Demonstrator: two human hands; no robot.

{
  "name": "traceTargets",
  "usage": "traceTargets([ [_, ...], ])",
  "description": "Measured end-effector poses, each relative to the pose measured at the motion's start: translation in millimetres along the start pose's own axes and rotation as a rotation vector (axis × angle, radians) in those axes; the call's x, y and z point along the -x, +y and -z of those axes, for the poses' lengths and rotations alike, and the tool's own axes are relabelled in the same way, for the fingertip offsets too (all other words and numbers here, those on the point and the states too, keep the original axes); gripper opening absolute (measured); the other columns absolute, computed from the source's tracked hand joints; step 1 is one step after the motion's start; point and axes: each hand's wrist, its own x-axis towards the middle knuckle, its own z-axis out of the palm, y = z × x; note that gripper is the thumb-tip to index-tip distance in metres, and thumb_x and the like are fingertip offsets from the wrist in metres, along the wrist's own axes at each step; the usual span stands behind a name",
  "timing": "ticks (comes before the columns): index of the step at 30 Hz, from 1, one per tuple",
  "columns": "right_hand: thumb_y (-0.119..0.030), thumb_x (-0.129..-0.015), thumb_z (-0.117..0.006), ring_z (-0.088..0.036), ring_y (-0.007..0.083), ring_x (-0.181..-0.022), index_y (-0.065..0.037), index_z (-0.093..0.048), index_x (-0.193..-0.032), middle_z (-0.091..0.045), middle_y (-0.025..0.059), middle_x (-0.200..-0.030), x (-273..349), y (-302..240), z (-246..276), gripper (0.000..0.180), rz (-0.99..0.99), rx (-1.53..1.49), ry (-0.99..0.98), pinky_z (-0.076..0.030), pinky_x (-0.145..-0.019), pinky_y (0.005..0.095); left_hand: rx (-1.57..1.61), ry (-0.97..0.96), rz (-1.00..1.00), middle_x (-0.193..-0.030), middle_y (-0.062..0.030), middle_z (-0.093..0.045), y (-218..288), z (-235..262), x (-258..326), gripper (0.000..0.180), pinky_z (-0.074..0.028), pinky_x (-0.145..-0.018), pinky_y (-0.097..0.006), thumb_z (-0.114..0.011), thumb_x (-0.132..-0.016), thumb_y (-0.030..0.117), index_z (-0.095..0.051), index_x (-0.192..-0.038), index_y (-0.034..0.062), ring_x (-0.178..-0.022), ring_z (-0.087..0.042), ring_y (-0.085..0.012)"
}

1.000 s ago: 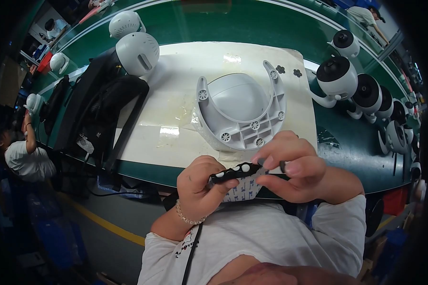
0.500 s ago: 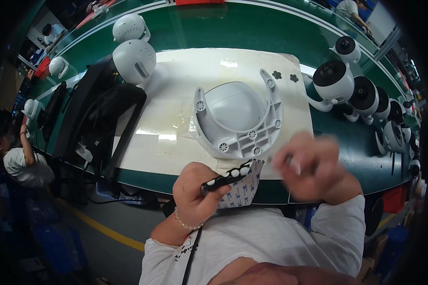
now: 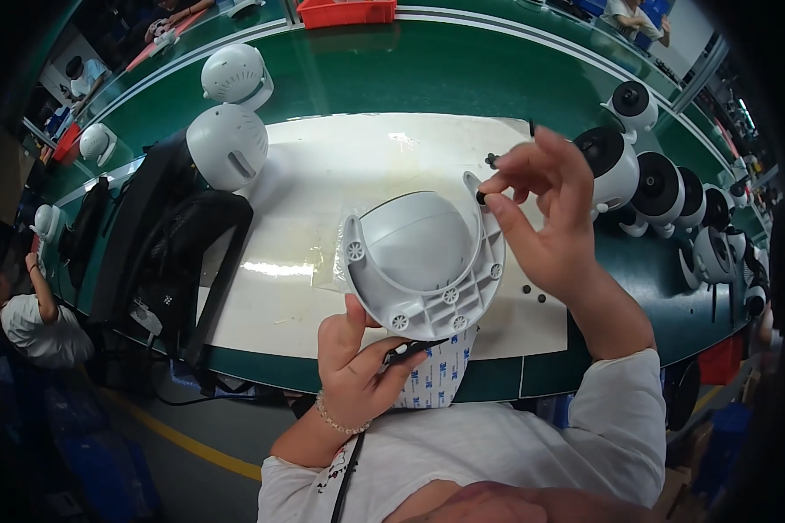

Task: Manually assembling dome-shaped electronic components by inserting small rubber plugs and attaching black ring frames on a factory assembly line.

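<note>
A light grey plastic housing (image 3: 420,240) with a curved, ribbed base (image 3: 427,322) and round sockets stands on the white mat, partly over a clear plastic bag (image 3: 329,261). My right hand (image 3: 549,218) pinches a small black round pad (image 3: 481,198) at the base's far right tip. At the near edge, my left hand (image 3: 355,362) is closed on a black strip with white round spots (image 3: 407,350). Its raised index finger is by the housing's lower left rim. Patterned backing paper (image 3: 439,375) hangs below the strip, over the table edge.
Two small black pads (image 3: 527,288) lie on the white mat (image 3: 296,174) at right. A black flower-shaped piece (image 3: 492,160) shows beyond my right fingers. Several white devices with black faces (image 3: 658,183) stand at right. Black bags (image 3: 148,235) and white rounded housings (image 3: 227,144) are at left.
My right hand has moved up and away from me to the housing's far right tip. My left hand has lowered slightly with the strip, and its index finger now points up beside the base.
</note>
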Motion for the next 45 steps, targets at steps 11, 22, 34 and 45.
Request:
traceTargets([
  [11,0.004,-0.073,-0.059,-0.050,0.0185,-0.087,-0.007,-0.012,-0.128,-0.052,0.0070,-0.089,22,-14,18,0.074,0.163,0.181,-0.043,-0.036,-0.084,0.0338,-0.029,0.016,-0.028,-0.133,-0.0213,-0.032,-4,-3,2,0.026,-0.036,-0.064,-0.031,-0.075,-0.055,0.007,-0.059,-0.075,0.0022,-0.078,-0.052,-0.0229],
  [22,-0.001,-0.080,-0.057,-0.053,0.0079,-0.073,-0.001,-0.026,-0.124,-0.054,0.0050,-0.091,45,-25,7,0.054,-0.376,-0.196,-0.135,-0.042,-0.066,0.0210,-0.034,0.041,-0.021,-0.132,-0.0228,-0.032,-6,-8,4,0.024,-0.034,-0.064,-0.032,-0.074,-0.058,0.006,-0.057,-0.074,0.0006,-0.077,-0.052,-0.0229],
  [34,-0.003,-0.071,-0.064,-0.053,0.0188,-0.077,-0.010,-0.053,-0.103,-0.052,0.0086,-0.114,54,-27,14,0.035,0.079,0.288,-0.111,-0.041,-0.066,0.0293,-0.080,0.054,-0.008,-0.131,-0.0240,-0.033,-4,-9,5,0.023,-0.032,-0.066,-0.031,-0.073,-0.059,0.007,-0.056,-0.073,-0.0008,-0.076,-0.052,-0.0205],
  [45,-0.014,-0.078,-0.061,-0.014,0.0351,-0.129,-0.007,-0.058,-0.083,-0.034,0.0163,-0.132,33,-34,-13,0.009,-0.133,0.098,-0.313,-0.024,-0.097,0.0411,-0.039,0.055,-0.007,-0.131,-0.0223,-0.035,-6,-9,5,0.024,-0.034,-0.066,-0.032,-0.073,-0.058,0.007,-0.058,-0.074,-0.0004,-0.077,-0.051,-0.0211],
])
